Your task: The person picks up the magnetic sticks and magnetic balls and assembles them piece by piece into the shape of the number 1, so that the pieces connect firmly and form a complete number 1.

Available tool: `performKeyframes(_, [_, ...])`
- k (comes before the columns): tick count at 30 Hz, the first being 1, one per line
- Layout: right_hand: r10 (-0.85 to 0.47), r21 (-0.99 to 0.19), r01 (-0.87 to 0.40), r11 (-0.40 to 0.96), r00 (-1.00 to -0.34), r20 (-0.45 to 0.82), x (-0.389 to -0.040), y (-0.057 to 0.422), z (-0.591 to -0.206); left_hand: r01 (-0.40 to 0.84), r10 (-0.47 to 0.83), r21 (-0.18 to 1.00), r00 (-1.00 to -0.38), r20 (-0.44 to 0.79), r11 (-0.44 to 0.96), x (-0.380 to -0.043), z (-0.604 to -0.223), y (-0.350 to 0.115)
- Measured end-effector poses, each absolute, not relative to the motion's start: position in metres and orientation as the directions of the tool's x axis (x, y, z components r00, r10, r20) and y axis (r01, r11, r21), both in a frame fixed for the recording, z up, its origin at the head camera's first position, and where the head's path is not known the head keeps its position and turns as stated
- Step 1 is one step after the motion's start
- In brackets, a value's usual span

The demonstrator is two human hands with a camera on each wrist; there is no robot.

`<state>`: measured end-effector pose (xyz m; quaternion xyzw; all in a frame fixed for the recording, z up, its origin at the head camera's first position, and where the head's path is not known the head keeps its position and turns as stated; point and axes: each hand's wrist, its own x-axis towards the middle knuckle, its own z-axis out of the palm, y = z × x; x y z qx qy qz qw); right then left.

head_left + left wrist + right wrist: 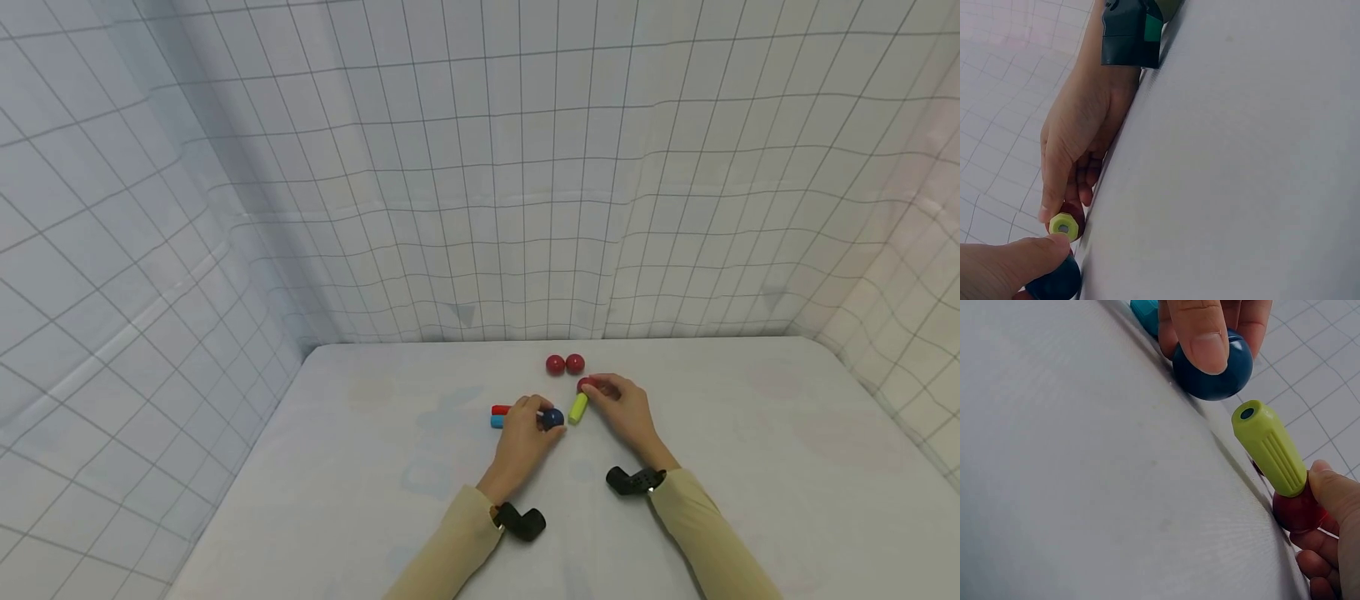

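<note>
My left hand holds a dark blue ball between thumb and fingers, low over the white table. In the right wrist view the left thumb lies across that ball. My right hand pinches a red ball, with a ribbed yellow-green rod set end-on against it. The rod's free end, with a dark round spot in it, points toward the blue ball, a small gap apart. Beside the left hand lie a red rod and a light blue rod, partly hidden by it.
Two more red balls, a left one and a right one, sit side by side beyond the hands. The white table meets a grid-patterned curtain at the back, with more at both sides.
</note>
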<state>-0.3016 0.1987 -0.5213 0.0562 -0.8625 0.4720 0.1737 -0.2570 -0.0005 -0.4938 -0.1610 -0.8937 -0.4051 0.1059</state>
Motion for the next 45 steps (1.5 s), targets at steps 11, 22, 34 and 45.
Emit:
performKeyframes(11, [0.071, -0.798, -0.256, 0.546, -0.935, 0.349, -0.3010, 0.1984, -0.5219, 0.394, 0.205, 0.709, -0.917, 0.341, 0.584, -0.2525, -0.4977, -0.0017])
performKeyframes(22, [0.064, -0.802, -0.251, 0.542, -0.939, 0.337, -0.2997, 0.2002, -0.5222, 0.443, 0.206, 0.703, -0.893, 0.400, 0.556, -0.2495, -0.4989, -0.0022])
performKeyframes(34, [0.071, -0.796, -0.255, 0.549, -0.935, 0.348, -0.2979, 0.1990, -0.5212, 0.472, 0.214, 0.704, -0.879, 0.427, 0.531, -0.2489, -0.5024, -0.0023])
performKeyframes(45, [0.066, -0.794, -0.270, 0.545, -0.930, 0.362, -0.2977, 0.1986, -0.5185, 0.500, 0.217, 0.681, -0.860, 0.461, 0.535, -0.2498, -0.5036, -0.0023])
